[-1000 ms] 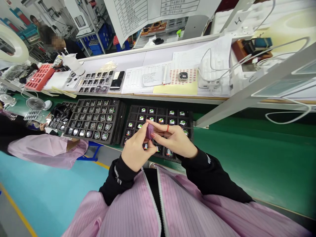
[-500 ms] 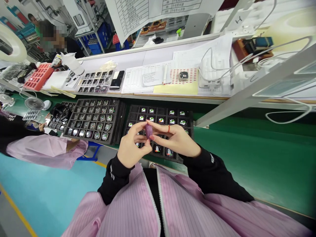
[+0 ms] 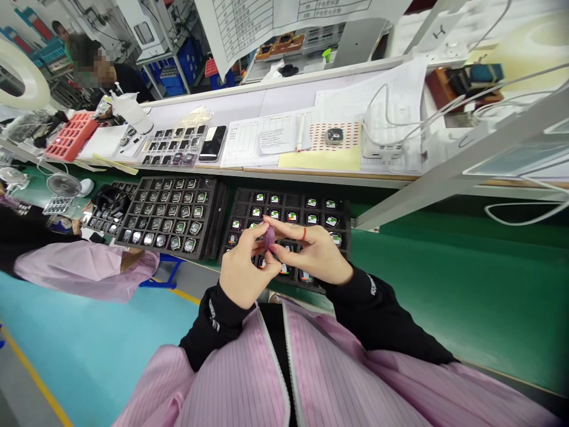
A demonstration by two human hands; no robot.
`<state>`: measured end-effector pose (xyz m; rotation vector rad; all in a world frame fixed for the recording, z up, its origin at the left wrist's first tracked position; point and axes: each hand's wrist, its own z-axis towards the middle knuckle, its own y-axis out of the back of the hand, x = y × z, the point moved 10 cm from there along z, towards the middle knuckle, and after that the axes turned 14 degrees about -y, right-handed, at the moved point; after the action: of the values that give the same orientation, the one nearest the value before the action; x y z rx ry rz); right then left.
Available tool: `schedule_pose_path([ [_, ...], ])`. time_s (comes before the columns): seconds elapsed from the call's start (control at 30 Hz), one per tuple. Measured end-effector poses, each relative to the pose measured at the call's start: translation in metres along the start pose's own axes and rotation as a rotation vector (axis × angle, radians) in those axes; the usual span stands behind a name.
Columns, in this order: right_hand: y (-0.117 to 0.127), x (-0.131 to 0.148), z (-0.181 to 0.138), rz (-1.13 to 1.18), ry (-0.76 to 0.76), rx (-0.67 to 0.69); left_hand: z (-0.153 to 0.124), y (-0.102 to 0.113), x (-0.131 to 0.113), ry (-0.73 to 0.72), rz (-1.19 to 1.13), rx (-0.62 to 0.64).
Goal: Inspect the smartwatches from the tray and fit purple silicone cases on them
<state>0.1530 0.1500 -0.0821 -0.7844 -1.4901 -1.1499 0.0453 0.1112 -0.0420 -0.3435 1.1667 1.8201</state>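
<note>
Between the fingertips of both hands I pinch a small purple lump (image 3: 269, 237), perhaps putty; its exact material is unclear. My left hand (image 3: 242, 270) and my right hand (image 3: 317, 252) meet over a black compartment tray (image 3: 284, 193) and hide part of it. That tray holds rows of small square devices with lit screens. Another black tray of similar devices (image 3: 171, 180) lies just to its left, beyond reach of my fingers. Both of my black sleeves emerge from a pink striped smock.
A person in a pink smock (image 3: 84, 267) sits at the left. A white bench (image 3: 284, 98) behind the trays carries papers, a phone, a white cabled power hub and a red tray. A metal rail (image 3: 457, 154) crosses the right side above the green bench.
My fingers have shifted slightly around the purple lump, which stays pinched between both hands. The hands remain over the same tray, and the view has moved a little.
</note>
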Motion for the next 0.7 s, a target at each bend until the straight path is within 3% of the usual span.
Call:
schedule_pose_path([
  [0.4, -0.0010, -0.0063, 0.0020, 0.081, -0.018, 0.011, -0.0005, -0.0024, 0.0009, 0.018, 0.088, 0.010],
  [0.7, 0.0004, 0.0008, -0.0010, 0.064, 0.029, 0.073, 0.0020, 0.0013, 0.0039, 0.050, -0.152, 0.063],
])
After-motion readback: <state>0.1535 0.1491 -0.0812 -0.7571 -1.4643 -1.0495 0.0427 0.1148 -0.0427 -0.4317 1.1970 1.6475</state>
